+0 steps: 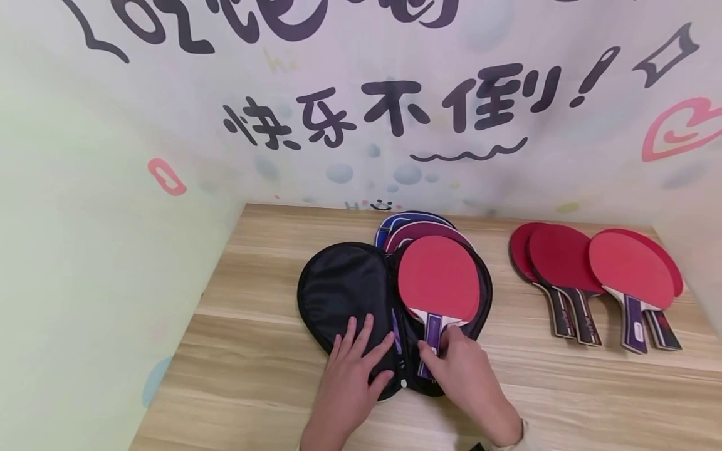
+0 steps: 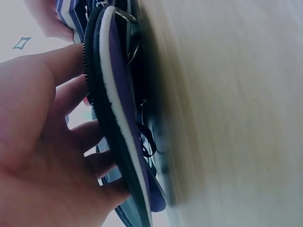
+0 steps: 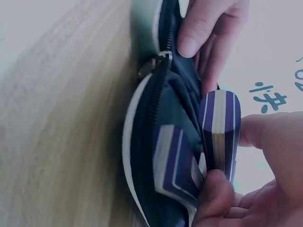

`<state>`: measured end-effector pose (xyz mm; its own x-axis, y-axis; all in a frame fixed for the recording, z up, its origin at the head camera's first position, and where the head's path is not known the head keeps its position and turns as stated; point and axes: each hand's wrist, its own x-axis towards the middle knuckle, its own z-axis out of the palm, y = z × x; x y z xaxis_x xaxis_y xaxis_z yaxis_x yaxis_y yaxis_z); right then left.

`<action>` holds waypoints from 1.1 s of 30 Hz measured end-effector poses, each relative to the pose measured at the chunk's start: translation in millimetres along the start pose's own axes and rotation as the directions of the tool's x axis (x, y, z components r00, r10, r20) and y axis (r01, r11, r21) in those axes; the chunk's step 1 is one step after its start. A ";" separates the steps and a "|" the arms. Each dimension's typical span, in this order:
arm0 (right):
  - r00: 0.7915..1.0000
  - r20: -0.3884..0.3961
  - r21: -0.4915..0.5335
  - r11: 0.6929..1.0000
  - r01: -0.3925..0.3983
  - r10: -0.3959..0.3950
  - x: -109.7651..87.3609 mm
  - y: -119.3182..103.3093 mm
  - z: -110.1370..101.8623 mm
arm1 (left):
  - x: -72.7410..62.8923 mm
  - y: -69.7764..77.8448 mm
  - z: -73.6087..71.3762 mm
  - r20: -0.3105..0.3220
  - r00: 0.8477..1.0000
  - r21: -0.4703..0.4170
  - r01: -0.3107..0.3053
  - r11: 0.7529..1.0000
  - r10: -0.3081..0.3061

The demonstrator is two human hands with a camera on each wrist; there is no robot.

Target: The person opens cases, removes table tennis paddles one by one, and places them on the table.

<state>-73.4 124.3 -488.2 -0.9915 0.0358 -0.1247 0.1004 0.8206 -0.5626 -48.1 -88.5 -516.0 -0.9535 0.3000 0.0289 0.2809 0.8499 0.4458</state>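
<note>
A black zippered paddle case point(image 1: 341, 288) lies opened out on the table, its two halves side by side. My left hand point(image 1: 350, 379) rests on the left half with its fingers spread. A red table tennis paddle point(image 1: 439, 275) with a purple-and-white handle lies over the right half. My right hand point(image 1: 465, 369) pinches that handle between thumb and fingers, as the held handle point(image 3: 220, 118) in the right wrist view shows. Beneath it, a second striped handle point(image 3: 173, 163) sits inside the case. The case's zipper edge point(image 2: 113, 109) runs along my left fingertips in the left wrist view.
Behind the open case lie a maroon case point(image 1: 420, 230) and a blue case point(image 1: 389, 224), overlapping. To the right are several red paddles in two overlapping groups, including a dark-handled paddle point(image 1: 564, 257) and a purple-handled paddle point(image 1: 628, 266). A printed wall point(image 1: 350, 181) borders the wooden table.
</note>
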 end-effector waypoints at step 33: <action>0.854 -0.466 0.155 0.972 -0.177 0.230 -13.6 119.0 -98.6 | -2.3 -2.0 -0.9 0.031 0.999 -0.023 0.018 1.000 -0.018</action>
<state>-56.0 277.8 -472.8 -0.8622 0.4853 0.1453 0.2858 0.7027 -0.6515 -46.6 -91.3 -516.2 -0.9545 0.2982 -0.0065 0.2609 0.8452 0.4665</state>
